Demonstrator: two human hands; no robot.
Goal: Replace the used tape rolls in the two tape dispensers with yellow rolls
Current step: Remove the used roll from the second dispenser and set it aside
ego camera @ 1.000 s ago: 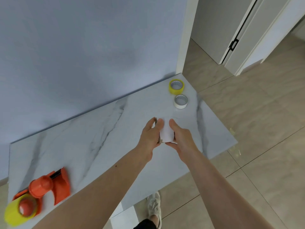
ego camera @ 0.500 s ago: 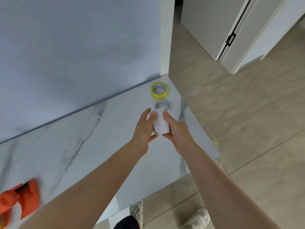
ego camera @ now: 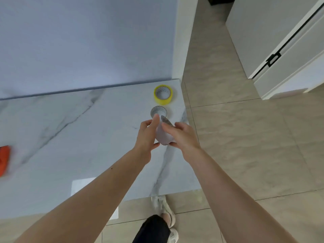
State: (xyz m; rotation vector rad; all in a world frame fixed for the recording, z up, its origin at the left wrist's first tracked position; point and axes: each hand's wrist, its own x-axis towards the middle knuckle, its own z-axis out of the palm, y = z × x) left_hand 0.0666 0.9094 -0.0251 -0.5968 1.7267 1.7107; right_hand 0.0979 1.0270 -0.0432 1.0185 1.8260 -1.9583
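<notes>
Used white roll carried to the discard spot, yellow roll waiting

Both hands, the left hand (ego camera: pixel 146 135) and right hand (ego camera: pixel 181 135), close around a white tape roll (ego camera: pixel 163 135) held on edge above the marble table (ego camera: pixel 70 137). It looks like a spent one. Just beyond, at 12 o'clock, another white roll (ego camera: pixel 158 111) lies flat; farther along the same line lies the yellow roll (ego camera: pixel 163 94), bright, with a patterned core. The next move is probably to set this roll down and fetch the yellow. An orange dispenser (ego camera: pixel 4 158) shows blurred at 9 o'clock.
</notes>
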